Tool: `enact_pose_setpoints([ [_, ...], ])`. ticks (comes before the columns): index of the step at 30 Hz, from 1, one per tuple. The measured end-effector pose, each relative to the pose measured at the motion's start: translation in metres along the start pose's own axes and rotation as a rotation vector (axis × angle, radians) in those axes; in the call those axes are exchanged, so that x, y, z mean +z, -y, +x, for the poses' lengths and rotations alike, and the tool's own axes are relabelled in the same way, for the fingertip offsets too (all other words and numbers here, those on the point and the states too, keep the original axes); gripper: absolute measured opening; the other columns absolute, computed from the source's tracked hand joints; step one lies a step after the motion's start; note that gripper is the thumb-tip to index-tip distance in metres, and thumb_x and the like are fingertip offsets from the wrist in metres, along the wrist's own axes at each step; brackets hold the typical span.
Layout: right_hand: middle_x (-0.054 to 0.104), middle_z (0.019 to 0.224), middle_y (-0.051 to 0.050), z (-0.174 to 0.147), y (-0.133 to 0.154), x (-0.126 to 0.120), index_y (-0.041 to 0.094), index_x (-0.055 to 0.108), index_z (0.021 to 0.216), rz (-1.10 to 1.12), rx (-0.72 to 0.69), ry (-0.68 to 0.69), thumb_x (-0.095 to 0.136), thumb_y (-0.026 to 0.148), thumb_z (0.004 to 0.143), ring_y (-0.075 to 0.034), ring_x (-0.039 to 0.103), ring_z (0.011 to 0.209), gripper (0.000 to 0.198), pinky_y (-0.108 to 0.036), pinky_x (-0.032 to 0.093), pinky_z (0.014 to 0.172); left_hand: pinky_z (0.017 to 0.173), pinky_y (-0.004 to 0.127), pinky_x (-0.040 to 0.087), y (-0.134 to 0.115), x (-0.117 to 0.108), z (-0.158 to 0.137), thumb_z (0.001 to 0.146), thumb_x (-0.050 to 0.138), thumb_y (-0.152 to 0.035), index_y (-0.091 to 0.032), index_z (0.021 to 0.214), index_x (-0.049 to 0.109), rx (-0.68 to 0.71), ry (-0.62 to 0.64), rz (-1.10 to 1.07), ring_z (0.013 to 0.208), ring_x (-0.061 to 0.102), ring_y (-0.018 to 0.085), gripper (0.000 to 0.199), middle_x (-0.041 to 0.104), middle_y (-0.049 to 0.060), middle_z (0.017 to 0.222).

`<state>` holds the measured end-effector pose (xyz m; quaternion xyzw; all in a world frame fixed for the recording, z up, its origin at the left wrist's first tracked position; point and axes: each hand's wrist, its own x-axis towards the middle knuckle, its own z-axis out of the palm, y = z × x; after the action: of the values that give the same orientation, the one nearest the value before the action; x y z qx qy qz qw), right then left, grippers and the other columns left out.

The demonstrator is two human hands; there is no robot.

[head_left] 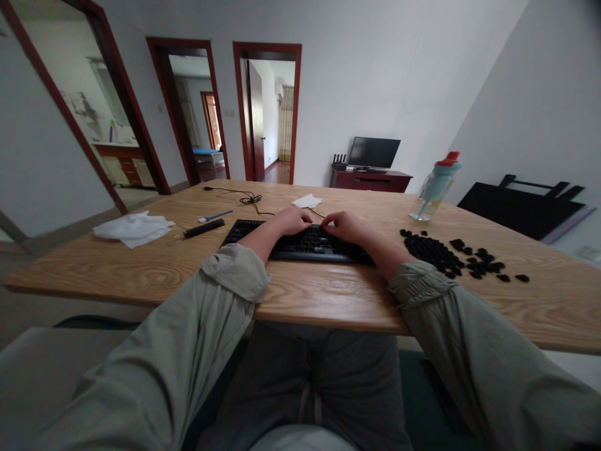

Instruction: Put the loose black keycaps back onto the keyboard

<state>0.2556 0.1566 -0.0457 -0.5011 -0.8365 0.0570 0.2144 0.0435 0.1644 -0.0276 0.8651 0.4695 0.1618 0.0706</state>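
Observation:
A black keyboard lies on the wooden table in front of me, its left and right parts partly covered by my forearms. My left hand rests over its upper middle, fingers curled and bunched together. Just to the right, my right hand bends down to the back rows, with thumb and forefinger pinched close to the keys. Whatever is between the fingertips of either hand is too small or hidden to make out. Loose black keycaps lie in a dense patch right of my right forearm, with several more scattered beyond.
A clear bottle with a red lid stands behind the keycaps. On the left lie white tissues, a black-handled tool and a blue brush. A coiled cable and a white paper piece lie behind the keyboard.

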Motion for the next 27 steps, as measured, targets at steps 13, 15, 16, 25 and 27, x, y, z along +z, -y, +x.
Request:
enact_pose_setpoints([
  [13,0.077,0.095,-0.005,0.004,-0.001,-0.003,0.019,0.078,0.107,-0.054,-0.024,0.049,0.058,0.015,0.082,-0.015,0.066,0.076,0.032,-0.025,0.049,0.075,0.076,0.024,0.047,0.005,0.004,0.003,0.086,0.059,-0.030,-0.022,0.105,0.078,0.029,0.010,0.021,0.087,0.068,0.018,0.028,0.078,0.004,0.099],
  [15,0.078,0.096,-0.005,0.001,0.001,-0.005,0.020,0.078,0.109,-0.044,-0.014,0.068,0.059,0.015,0.081,-0.015,0.066,0.076,0.034,-0.024,0.049,0.075,0.076,0.024,0.047,0.005,0.004,0.003,0.086,0.059,-0.030,-0.022,0.105,0.078,0.023,0.011,0.031,0.087,0.068,0.018,0.028,0.078,0.004,0.098],
  [16,0.078,0.097,-0.004,0.000,0.001,-0.005,0.021,0.078,0.109,-0.037,-0.010,0.073,0.060,0.015,0.081,-0.015,0.067,0.075,0.034,-0.023,0.050,0.074,0.075,0.023,0.047,0.005,0.004,0.003,0.086,0.058,-0.030,-0.022,0.105,0.078,0.022,0.014,0.033,0.087,0.068,0.018,0.028,0.078,0.004,0.098],
  [25,0.077,0.107,-0.007,-0.009,-0.002,0.000,0.019,0.074,0.119,-0.039,0.009,0.048,0.060,0.020,0.084,-0.019,0.070,0.085,0.038,-0.027,0.051,0.082,0.075,0.024,0.047,0.003,0.005,0.001,0.086,0.059,-0.031,-0.022,0.102,0.079,0.014,0.007,0.035,0.086,0.068,0.019,0.027,0.078,0.005,0.096],
  [27,0.076,0.109,-0.007,-0.009,-0.004,0.003,0.018,0.074,0.120,-0.043,-0.016,0.038,0.058,0.019,0.084,-0.019,0.070,0.089,0.039,-0.027,0.051,0.085,0.076,0.024,0.047,0.003,0.006,0.001,0.086,0.058,-0.031,-0.023,0.103,0.079,0.022,0.011,0.056,0.089,0.068,0.019,0.028,0.078,0.005,0.098],
])
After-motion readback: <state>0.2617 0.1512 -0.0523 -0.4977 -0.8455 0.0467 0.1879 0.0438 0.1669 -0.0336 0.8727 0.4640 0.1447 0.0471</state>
